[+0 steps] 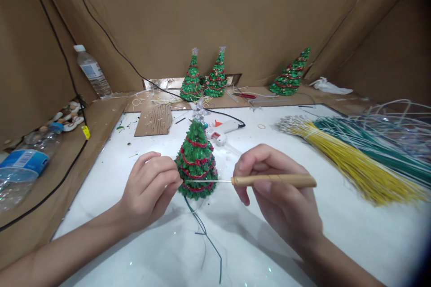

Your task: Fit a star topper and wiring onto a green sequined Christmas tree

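Note:
A small green Christmas tree (pixel 196 165) stands upright between my hands, with red garlands around it and a pale star (pixel 198 110) on top. The fingers of my left hand (pixel 153 184) are pinched together at the tree's lower left edge; what lies between the fingertips is hidden. An awl (pixel 279 181) with a wooden handle is gripped in my right hand (pixel 281 202). Its thin metal shaft crosses in front of the tree's lower part, with the tip close to my left fingertips. Dark green wires (pixel 204 231) trail from the tree's base toward me.
A glue gun (pixel 220 132) lies behind the tree, near ridged cardboard (pixel 154 119). Bundles of yellow wires (pixel 353 161) and green wires (pixel 367 145) lie right. More trees (pixel 191 80) stand at the back. Bottles (pixel 23 166) and a black cable (pixel 69 208) are left.

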